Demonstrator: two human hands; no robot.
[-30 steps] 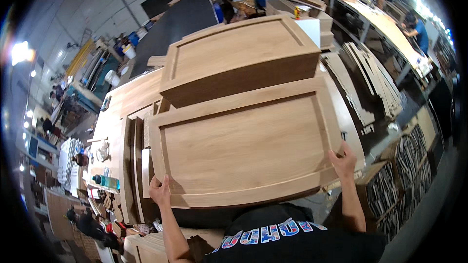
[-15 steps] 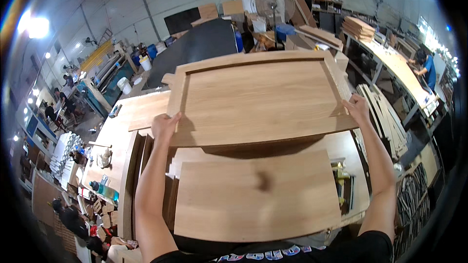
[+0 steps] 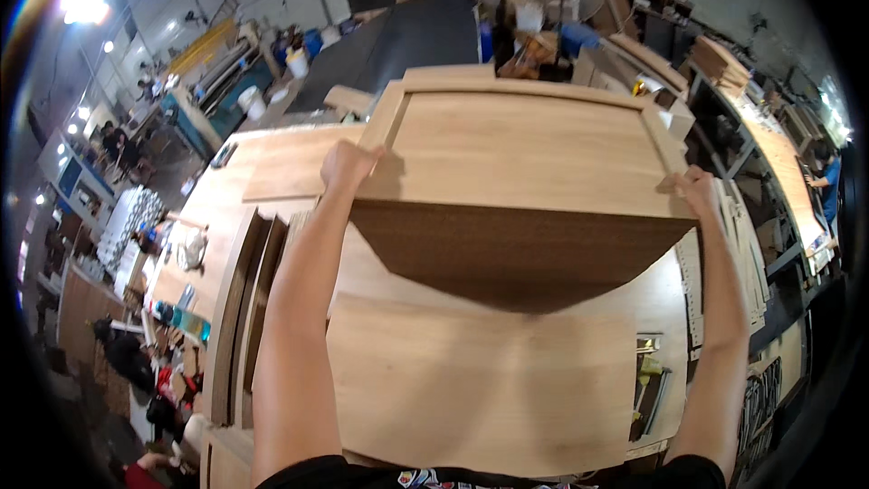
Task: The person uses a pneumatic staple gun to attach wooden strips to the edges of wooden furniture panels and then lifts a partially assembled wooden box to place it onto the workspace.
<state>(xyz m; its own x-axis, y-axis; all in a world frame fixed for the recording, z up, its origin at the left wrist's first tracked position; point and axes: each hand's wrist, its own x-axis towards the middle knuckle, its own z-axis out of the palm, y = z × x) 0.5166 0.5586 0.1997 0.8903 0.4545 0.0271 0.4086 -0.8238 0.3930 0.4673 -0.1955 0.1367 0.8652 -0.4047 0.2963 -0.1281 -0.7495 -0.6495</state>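
A wide light-wood panel (image 3: pixel 534 145) with a raised rim along its far edge and two sides is held out in front of me. My left hand (image 3: pixel 351 167) grips its left side near the near corner. On the opposite side, my right hand (image 3: pixel 697 188) is closed around the right near corner. Below the near edge shows a dark brown face, probably the underside or the front of a box; I cannot tell which. Closer to my body, a flat plain wooden board (image 3: pixel 480 380) lies on the worktable (image 3: pixel 285 154), shaded by my arms.
Left of my arm stand upright wooden boards (image 3: pixel 237 308), with a blue-green bottle (image 3: pixel 186 321) beyond. Small metal and yellow tools (image 3: pixel 649 385) lie right of the plain board. Long wood strips (image 3: pixel 744 249) are stacked farther right. A large black sheet (image 3: pixel 389 52) sits behind; a co-worker (image 3: pixel 826 183) is far right.
The rimmed panel has moved farther from me and slightly right, with both hands still on it. More of the dark brown face below its near edge shows.
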